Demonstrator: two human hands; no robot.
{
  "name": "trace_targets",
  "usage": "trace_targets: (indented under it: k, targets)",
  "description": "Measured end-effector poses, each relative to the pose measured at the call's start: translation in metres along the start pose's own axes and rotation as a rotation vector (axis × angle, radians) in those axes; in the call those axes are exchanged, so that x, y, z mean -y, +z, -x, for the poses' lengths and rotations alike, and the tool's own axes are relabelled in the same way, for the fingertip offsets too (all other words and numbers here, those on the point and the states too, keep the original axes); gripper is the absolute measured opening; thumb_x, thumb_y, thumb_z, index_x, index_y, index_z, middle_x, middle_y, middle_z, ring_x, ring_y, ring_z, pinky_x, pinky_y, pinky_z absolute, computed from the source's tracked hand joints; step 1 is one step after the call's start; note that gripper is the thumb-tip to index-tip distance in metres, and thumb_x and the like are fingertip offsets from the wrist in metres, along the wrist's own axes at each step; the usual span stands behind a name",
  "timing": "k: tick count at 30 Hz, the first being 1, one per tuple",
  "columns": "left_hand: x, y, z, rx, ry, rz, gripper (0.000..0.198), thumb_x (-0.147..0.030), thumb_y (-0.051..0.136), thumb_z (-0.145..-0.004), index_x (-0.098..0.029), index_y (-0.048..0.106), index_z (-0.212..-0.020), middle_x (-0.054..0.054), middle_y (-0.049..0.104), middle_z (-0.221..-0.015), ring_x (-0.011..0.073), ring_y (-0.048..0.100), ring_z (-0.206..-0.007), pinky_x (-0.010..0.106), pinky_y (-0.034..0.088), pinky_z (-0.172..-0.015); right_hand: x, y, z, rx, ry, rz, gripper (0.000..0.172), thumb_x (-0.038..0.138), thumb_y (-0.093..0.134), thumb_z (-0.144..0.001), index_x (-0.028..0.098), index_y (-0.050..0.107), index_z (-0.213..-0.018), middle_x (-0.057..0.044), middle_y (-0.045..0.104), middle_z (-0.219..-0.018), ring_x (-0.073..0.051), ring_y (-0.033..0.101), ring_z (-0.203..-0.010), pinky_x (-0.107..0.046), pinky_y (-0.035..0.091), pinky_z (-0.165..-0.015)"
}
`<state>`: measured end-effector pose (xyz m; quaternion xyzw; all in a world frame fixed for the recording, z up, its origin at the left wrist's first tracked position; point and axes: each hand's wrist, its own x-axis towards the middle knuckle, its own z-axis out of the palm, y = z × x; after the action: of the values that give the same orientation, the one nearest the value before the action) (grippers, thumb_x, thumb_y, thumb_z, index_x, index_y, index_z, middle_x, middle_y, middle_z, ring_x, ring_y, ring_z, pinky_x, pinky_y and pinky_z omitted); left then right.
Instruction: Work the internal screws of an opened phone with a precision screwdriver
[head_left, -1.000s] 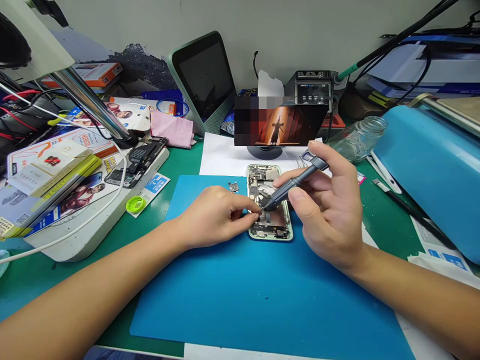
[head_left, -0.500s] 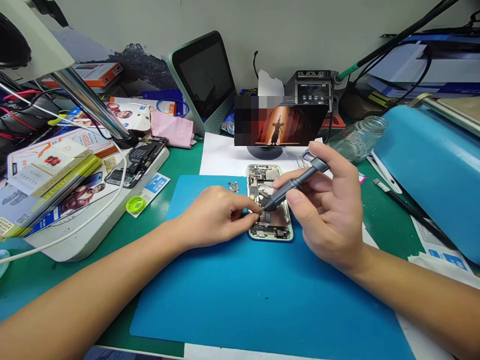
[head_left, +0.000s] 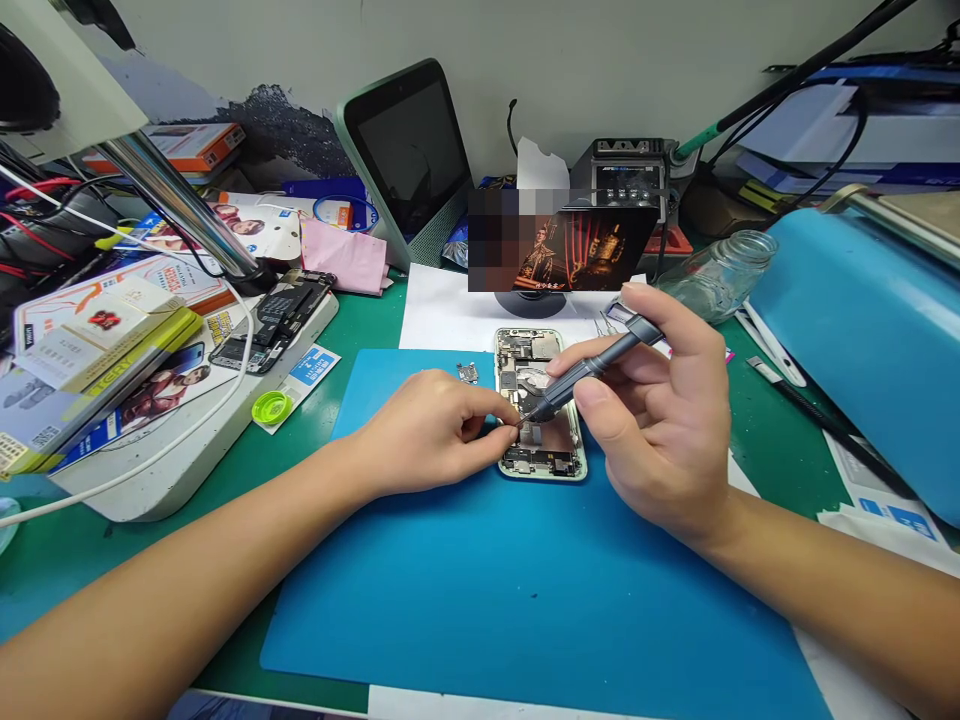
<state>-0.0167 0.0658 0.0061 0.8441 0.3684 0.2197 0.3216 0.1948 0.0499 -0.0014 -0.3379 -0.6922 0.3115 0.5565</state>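
An opened phone with a pale green frame lies on the blue mat, its inner parts bare. My right hand is closed around a grey screwdriver, held at a slant with its thin end pointing down and left over the phone. My left hand reaches in from the left. Its thumb and forefinger pinch at the screwdriver's thin tip, above the phone's left edge. Any tiny part between those fingertips is hidden. Up and left of the phone, a small metal part rests on the mat.
Behind the phone stands a lit screen. A glass jar and a large blue roll are on the right. A second phone body, stacked boxes and a green cap sit at left.
The picture on the lit screen is different. My right hand has shifted very slightly to the right; my left hand and the phone look nearly the same.
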Motion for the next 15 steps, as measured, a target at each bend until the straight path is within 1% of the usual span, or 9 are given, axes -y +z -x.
trace_targets:
  k: [6,15]
  targets:
    - [-0.0011,0.0008,-0.0014,0.002,-0.006,0.003,0.016,-0.019,0.062,-0.088,-0.018,0.077,-0.091,-0.007,0.050,-0.052,0.0066,0.042,-0.047,0.020,0.030,-0.050,0.0010,0.0002,-0.0003,0.001,0.027,0.003,0.055,0.018,0.062,-0.095,0.034,0.043,-0.144,-0.004,0.069,-0.102,-0.021,0.069,-0.087,-0.036,0.065,-0.069]
    - [-0.0020,0.0004,0.0012,-0.001,-0.012,0.008,0.016,-0.018,0.062,-0.087,-0.018,0.078,-0.091,-0.007,0.050,-0.052,0.0061,0.042,-0.047,0.020,0.030,-0.051,0.0003,-0.0002,-0.0006,0.008,0.032,0.009,0.055,0.018,0.062,-0.095,0.036,0.043,-0.144,-0.003,0.069,-0.102,-0.019,0.068,-0.086,-0.032,0.064,-0.065]
